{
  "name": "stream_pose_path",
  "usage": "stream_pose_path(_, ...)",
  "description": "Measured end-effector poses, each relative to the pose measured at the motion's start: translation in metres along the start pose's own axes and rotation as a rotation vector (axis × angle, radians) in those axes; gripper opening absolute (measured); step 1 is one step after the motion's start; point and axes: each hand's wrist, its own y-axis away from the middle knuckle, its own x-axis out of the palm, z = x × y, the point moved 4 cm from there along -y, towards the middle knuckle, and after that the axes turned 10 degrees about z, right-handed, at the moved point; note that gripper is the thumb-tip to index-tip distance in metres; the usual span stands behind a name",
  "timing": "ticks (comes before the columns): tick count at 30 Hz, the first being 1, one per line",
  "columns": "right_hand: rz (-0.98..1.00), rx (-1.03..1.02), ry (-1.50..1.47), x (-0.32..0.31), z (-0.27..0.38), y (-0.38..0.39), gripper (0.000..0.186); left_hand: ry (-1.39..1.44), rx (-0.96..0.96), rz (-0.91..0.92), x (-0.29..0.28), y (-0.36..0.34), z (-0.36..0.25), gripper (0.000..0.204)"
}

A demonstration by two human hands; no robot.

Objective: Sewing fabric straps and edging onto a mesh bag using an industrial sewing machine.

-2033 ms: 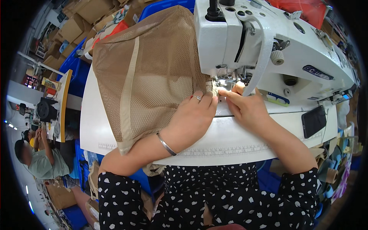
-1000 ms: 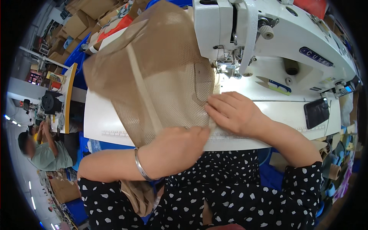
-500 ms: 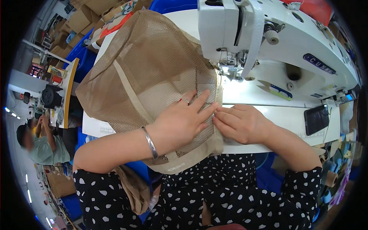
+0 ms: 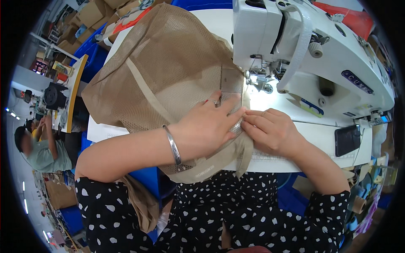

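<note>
One big white sewing machine (image 4: pixel 320 63) sits on the table (image 4: pixel 312 139), with tan mesh fabric (image 4: pixel 168 71) piled just left of its needle. Left hand (image 4: pixel 206 126) lies flat, fingers spread, on the mesh; right hand (image 4: pixel 272 130) pinches its edge

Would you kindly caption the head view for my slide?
Both hands, left hand and right hand, press tan mesh fabric flat beside a white sewing machine.
</note>
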Motion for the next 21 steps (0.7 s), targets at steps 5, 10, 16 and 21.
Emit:
stream_pose_path(5,0.005,-0.015,-0.021,-0.002,0.000,0.004,0.025,0.018,0.124,0.038,-0.004,0.011,-0.011,0.080)
stream_pose_path(10,-0.018,-0.017,-0.005,-0.002,0.000,0.003,0.021,-0.142,0.133,0.002,-0.004,0.015,-0.009,0.080)
stream_pose_path(16,-0.018,0.019,-0.050,-0.005,0.002,0.002,0.019,-0.283,0.118,-0.130,-0.008,0.005,0.005,0.055)
stream_pose_path(21,-0.019,0.015,-0.048,-0.005,0.001,0.001,0.018,-0.238,0.169,-0.140,-0.009,-0.005,0.012,0.043)
